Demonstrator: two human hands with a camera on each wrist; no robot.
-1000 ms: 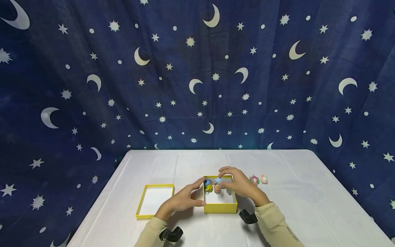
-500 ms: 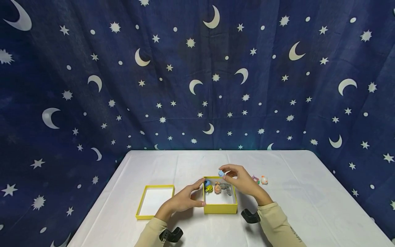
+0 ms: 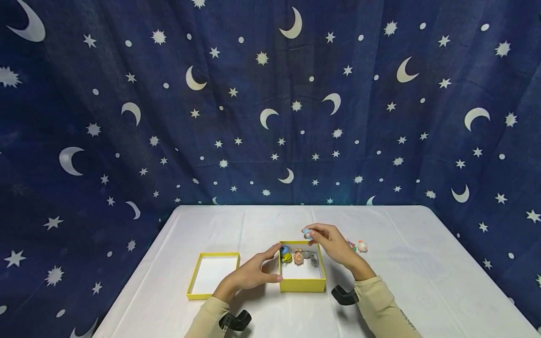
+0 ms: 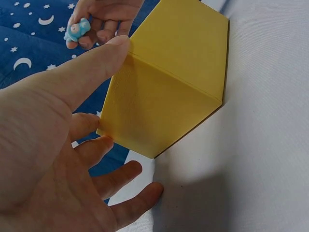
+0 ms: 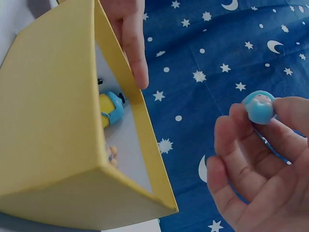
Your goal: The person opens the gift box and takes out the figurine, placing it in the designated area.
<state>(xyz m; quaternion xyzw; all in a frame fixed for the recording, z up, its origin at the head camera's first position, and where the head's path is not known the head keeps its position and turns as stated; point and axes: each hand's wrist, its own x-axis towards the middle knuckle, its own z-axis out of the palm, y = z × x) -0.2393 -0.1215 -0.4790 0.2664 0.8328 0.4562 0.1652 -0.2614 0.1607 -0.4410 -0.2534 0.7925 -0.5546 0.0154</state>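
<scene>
In the head view, my right hand (image 3: pixel 336 246) pinches a small light-blue toy figurine (image 3: pixel 307 234) between thumb and fingers, just above the far rim of a yellow box (image 3: pixel 302 285). The right wrist view shows this figurine (image 5: pixel 261 112) with a pale face and a rounded blue body. My left hand (image 3: pixel 253 271) touches the box's left side, thumb near the front corner and fingers toward the back, spread and fairly straight. Inside the box lie a blue-and-yellow figurine (image 3: pixel 286 256), an orange-pink one (image 3: pixel 298 257) and a grey one (image 3: pixel 313 258).
A shallow yellow-rimmed lid (image 3: pixel 213 274) with a white inside lies left of the box. Right of the box, partly behind my right hand, are a pinkish figurine (image 3: pixel 351 245) and a round white-and-orange one (image 3: pixel 362 246). A starry blue curtain (image 3: pixel 270 103) hangs behind the white table (image 3: pixel 393 291).
My right hand has lifted the light-blue figurine out of the box, up and slightly right, and turned it so its face shows. The left hand has stayed at the box's side.
</scene>
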